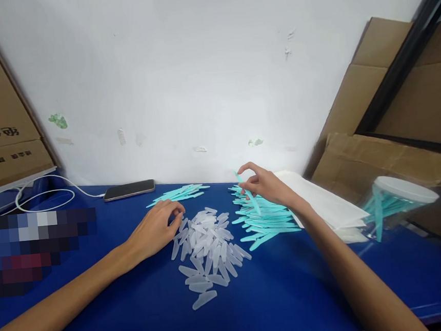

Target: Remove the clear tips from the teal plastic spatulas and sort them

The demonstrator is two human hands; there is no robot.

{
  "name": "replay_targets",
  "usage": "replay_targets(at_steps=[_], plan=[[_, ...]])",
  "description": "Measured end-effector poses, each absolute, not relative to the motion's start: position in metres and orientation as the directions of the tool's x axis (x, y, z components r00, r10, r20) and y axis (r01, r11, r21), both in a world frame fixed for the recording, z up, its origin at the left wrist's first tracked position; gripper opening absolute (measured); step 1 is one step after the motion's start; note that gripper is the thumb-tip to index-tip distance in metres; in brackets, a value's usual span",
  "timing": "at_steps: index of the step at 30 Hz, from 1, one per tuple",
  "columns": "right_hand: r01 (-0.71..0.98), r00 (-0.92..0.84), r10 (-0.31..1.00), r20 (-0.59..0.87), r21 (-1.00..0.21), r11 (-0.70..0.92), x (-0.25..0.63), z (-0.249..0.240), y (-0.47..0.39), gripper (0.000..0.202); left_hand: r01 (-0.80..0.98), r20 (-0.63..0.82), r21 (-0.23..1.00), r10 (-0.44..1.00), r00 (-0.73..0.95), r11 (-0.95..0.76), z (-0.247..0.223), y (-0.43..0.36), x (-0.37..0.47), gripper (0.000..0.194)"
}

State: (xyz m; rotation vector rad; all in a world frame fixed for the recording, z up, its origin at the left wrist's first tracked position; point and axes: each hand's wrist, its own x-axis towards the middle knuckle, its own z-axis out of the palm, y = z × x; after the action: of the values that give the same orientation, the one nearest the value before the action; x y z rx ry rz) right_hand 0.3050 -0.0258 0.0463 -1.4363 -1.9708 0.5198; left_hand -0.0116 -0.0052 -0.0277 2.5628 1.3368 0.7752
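Note:
Thumb and fingers of my right hand (pixel 263 185) pinch a slim turquoise eyebrow razor (pixel 251 196), held tilted above a pile of similar turquoise razors (pixel 269 218). My left hand (pixel 154 230) is at the left edge of a heap of translucent plastic blade caps (pixel 207 239). Its fingers are curled and the thumb is close to the index finger; whatever lies between them is hidden. Just behind the left hand, a smaller bunch of turquoise razors (pixel 182 192) lies roughly side by side on the blue table (pixel 141 316).
A phone (pixel 129 190) with a white cable (pixel 75 186) lies at the back left by the wall. White sheets (pixel 320 203) are right of the razor pile. Beyond them, a clear tub with a white lid (pixel 406 190) holds turquoise razors. Cardboard boxes (pixel 2 102) flank both sides.

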Motion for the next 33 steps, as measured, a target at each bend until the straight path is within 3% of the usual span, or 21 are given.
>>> replay_targets(at_steps=[6, 10, 12, 22, 24, 26, 30, 33], plan=[[0.912, -0.071, 0.942, 0.327, -0.361, 0.194, 0.32, 0.039, -0.014, 0.033, 0.735, 0.382, 0.345, 0.802, 0.459, -0.584, -0.027, -0.003, -0.012, 0.026], [0.995, 0.018, 0.973, 0.229, -0.102, 0.005, 0.329, 0.037, -0.012, 0.027, 0.757, 0.414, 0.299, 0.794, 0.446, -0.581, -0.031, 0.007, -0.019, 0.029], [0.998, 0.049, 0.981, 0.186, -0.035, -0.044, 0.333, 0.035, -0.011, 0.024, 0.771, 0.442, 0.262, 0.783, 0.438, -0.58, -0.033, 0.016, -0.025, 0.034], [0.999, 0.016, 0.999, 0.052, 0.033, -0.017, 0.355, 0.024, -0.005, 0.019, 0.838, 0.405, 0.139, 0.803, 0.438, -0.527, -0.035, 0.041, -0.035, 0.056], [0.999, 0.019, 0.997, 0.078, 0.044, -0.023, 0.355, 0.024, -0.005, 0.027, 0.838, 0.321, 0.07, 0.808, 0.494, -0.54, -0.029, 0.05, -0.028, 0.059], [0.998, 0.037, 0.991, 0.127, 0.054, -0.044, 0.352, 0.025, -0.005, 0.036, 0.859, 0.138, 0.013, 0.852, 0.505, -0.512, -0.019, 0.063, -0.018, 0.07], [0.995, 0.063, 0.973, 0.224, 0.059, -0.078, 0.346, 0.023, -0.003, 0.039, 0.847, -0.041, -0.001, 0.847, 0.53, -0.531, -0.002, 0.095, 0.003, 0.084], [0.995, 0.064, 0.963, 0.262, 0.053, -0.08, 0.342, 0.021, -0.002, 0.038, 0.847, -0.136, -0.018, 0.841, 0.524, -0.531, 0.006, 0.114, 0.016, 0.077]])
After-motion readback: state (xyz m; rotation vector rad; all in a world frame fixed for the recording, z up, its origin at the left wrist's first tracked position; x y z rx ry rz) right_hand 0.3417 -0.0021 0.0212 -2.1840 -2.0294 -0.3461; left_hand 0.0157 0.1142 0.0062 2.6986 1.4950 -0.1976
